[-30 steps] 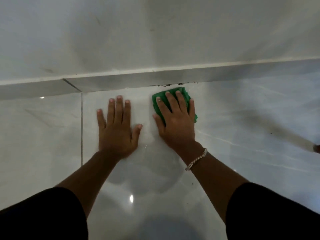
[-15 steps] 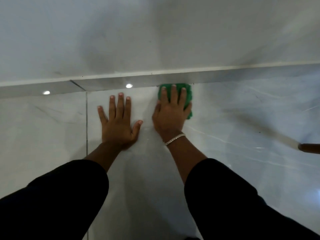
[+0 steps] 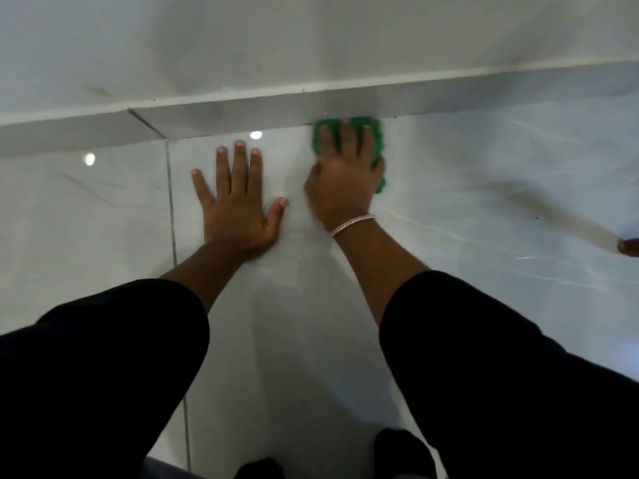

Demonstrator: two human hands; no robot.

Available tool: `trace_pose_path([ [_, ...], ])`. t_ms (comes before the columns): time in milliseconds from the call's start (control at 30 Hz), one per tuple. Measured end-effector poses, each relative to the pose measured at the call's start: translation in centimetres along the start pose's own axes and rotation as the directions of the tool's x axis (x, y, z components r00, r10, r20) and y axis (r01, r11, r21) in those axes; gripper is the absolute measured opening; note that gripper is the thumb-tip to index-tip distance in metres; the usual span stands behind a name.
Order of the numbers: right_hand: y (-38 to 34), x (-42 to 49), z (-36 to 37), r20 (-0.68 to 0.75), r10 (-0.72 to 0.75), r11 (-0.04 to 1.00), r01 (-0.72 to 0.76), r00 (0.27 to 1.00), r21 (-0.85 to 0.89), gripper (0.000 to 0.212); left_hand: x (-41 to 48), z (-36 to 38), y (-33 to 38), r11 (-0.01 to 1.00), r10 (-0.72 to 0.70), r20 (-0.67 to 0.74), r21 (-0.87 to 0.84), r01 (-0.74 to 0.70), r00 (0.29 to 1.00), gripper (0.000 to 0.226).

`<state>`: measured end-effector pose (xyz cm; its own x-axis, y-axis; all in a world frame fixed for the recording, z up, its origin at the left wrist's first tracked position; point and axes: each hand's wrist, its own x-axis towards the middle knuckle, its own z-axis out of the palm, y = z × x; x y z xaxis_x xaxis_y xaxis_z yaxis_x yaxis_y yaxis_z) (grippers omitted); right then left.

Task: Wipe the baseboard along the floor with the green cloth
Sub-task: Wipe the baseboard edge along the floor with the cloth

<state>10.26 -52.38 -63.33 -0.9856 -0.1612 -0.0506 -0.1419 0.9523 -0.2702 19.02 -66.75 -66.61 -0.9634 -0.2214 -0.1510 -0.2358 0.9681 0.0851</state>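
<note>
A grey baseboard point(image 3: 242, 115) runs across the view where the glossy floor meets the white wall. The green cloth point(image 3: 378, 133) lies flat on the floor with its far edge against the foot of the baseboard. My right hand point(image 3: 345, 181) presses on the cloth with fingers spread over it, a silver bracelet on the wrist; the hand is blurred. My left hand point(image 3: 238, 202) rests flat on the floor tile to the left, fingers apart, holding nothing, a short way from the baseboard.
The floor is pale polished tile point(image 3: 484, 188) with a grout line point(image 3: 171, 202) left of my left hand. A joint point(image 3: 145, 122) splits the baseboard at the left. A brown object point(image 3: 627, 246) pokes in at the right edge. My dark sleeves fill the bottom.
My right hand has pushed the green cloth forward from the open floor up to the foot of the baseboard. My left hand has stayed flat on the tile.
</note>
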Motion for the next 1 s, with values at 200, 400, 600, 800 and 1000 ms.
trace_pose_path([
  [200,3.3,1.1,-0.7,0.040,-0.205,0.978,0.207,0.978,-0.035,0.050,-0.1,-0.1,0.0,1.000,0.002,-0.006,0.000,-0.002,1.000,0.086],
  [400,7.3,3.4,-2.0,-0.086,0.347,0.936,-0.339,0.934,0.094,0.049,-0.1,0.1,-0.1,1.000,0.005,-0.022,-0.004,-0.005,1.000,0.085],
  [600,0.3,-0.1,-0.6,0.055,-0.026,0.999,0.028,0.998,-0.027,0.052,-0.1,0.2,-0.1,1.000,0.003,-0.002,-0.005,-0.003,1.000,0.086],
  [800,7.2,2.4,-2.5,0.008,0.037,0.999,-0.036,0.999,-0.014,0.046,-0.2,-0.1,0.1,1.000,0.004,0.010,-0.016,-0.004,1.000,0.086],
  [1000,2.3,1.9,-1.4,-0.038,0.288,0.957,-0.286,0.957,0.054,0.050,0.0,-0.1,0.2,1.000,-0.006,0.013,-0.005,0.006,1.000,0.086],
])
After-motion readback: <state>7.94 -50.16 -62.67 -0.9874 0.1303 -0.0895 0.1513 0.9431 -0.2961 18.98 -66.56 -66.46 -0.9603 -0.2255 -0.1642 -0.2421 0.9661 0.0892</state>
